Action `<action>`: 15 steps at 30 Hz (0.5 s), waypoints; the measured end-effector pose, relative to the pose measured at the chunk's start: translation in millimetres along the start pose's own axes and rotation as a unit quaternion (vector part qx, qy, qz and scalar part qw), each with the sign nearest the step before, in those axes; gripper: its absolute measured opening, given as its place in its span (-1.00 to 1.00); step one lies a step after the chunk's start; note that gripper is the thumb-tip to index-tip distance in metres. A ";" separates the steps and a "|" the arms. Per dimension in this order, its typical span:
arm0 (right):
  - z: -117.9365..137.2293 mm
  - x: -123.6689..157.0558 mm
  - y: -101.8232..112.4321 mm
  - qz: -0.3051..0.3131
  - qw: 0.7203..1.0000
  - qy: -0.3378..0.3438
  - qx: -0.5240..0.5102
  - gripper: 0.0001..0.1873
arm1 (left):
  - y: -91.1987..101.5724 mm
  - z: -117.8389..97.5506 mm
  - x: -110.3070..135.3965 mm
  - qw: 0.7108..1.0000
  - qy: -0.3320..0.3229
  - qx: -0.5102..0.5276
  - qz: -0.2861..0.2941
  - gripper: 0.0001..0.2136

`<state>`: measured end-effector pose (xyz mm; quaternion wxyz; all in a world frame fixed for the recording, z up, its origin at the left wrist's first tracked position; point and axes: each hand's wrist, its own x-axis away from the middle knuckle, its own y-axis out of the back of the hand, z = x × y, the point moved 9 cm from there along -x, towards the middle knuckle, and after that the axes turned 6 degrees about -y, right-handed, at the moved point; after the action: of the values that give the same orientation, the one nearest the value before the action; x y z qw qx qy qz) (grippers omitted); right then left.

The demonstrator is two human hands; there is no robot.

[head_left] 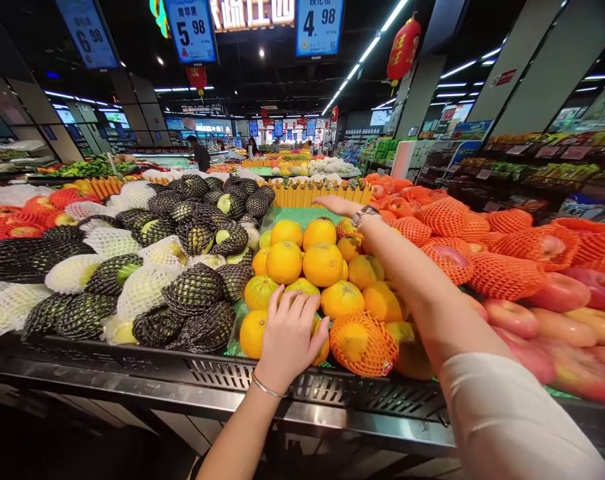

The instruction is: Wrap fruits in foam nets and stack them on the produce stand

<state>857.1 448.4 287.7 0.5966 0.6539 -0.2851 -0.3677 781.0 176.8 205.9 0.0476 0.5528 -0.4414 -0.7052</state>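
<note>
A stack of oranges (322, 264) fills the middle of a black plastic crate (327, 390). My left hand (291, 333) rests on the front oranges, its fingers spread over the fruit and the thumb apart. My right hand (335, 204) is stretched out flat beyond the back of the stack, close to a yellow picket-style divider (302, 195); nothing shows in it. A green mat (302, 215) is visible behind the oranges. One orange in an orange foam net (362, 343) sits at the front, right of my left hand.
Green fruit in black nets (197, 293) and white nets is piled at the left. Apples (562, 333), several in red-orange foam nets (507, 273), lie to the right under my right arm. A metal edge (372, 427) runs along the front. Price signs (318, 27) hang overhead.
</note>
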 end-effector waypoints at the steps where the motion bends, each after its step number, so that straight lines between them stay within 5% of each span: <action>1: 2.7 5.1 4.3 0.016 0.999 0.001 -0.028 -0.48 | -0.3 0.0 0.2 1.000 0.001 0.001 0.001 -0.73; 5: 18.9 33.0 -15.9 0.178 0.971 -0.016 -0.157 -0.26 | -2.6 -0.5 0.2 1.000 0.005 -0.002 0.004 -0.76; 7: 22.1 42.3 -24.7 0.190 0.967 -0.036 -0.166 -0.19 | -2.3 -0.7 -0.2 1.000 0.003 -0.003 -0.004 -0.76; 11: 18.5 36.6 -16.5 0.128 0.981 -0.012 -0.143 -0.29 | -1.4 -1.3 0.0 1.000 -0.010 -0.006 -0.011 -0.75; 15: 5.1 -3.9 24.6 -0.045 0.998 0.002 -0.049 -0.27 | -1.7 -2.2 2.1 1.000 -0.017 -0.004 -0.010 -0.74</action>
<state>852.4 445.5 312.5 0.6118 0.6365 -0.2359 -0.4062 782.7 175.4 203.2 0.0355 0.5451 -0.4341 -0.7164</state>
